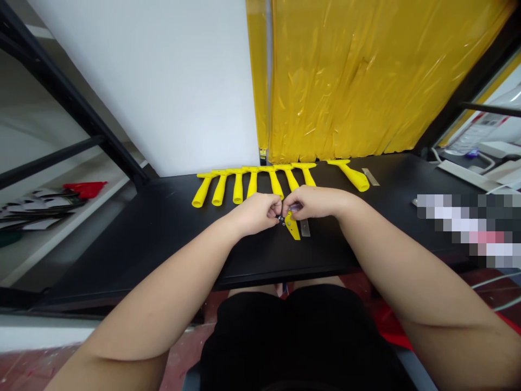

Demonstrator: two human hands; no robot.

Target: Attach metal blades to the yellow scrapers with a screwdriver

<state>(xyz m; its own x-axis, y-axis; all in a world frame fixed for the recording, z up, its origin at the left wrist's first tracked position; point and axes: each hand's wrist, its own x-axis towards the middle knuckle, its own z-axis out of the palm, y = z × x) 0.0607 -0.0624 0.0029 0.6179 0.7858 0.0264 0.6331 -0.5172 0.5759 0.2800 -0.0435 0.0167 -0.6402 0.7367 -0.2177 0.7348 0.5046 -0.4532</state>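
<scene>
My left hand [260, 213] and my right hand [311, 202] meet over the middle of the black table. Thumb and fingers of the left are closed in a pinch beside small dark and shiny pieces [280, 219], too small to name. The fingers of the right are curled closed too, with a bit of something purplish [296, 207] showing among them. Just beneath the right fingers is a yellow flat part with holes [292, 227]; its upper end is hidden by the hand. Close to its right side lies a metal strip [305, 228].
Behind my hands, several yellow T-shaped handles [218, 191] form a row. Farther right lie another yellow handle [358, 178] and a second metal strip [370, 177]. A white panel [175, 81] and yellow plastic sheeting [366, 81] rise at the back. Black frame posts [81, 92] flank the table [163, 228].
</scene>
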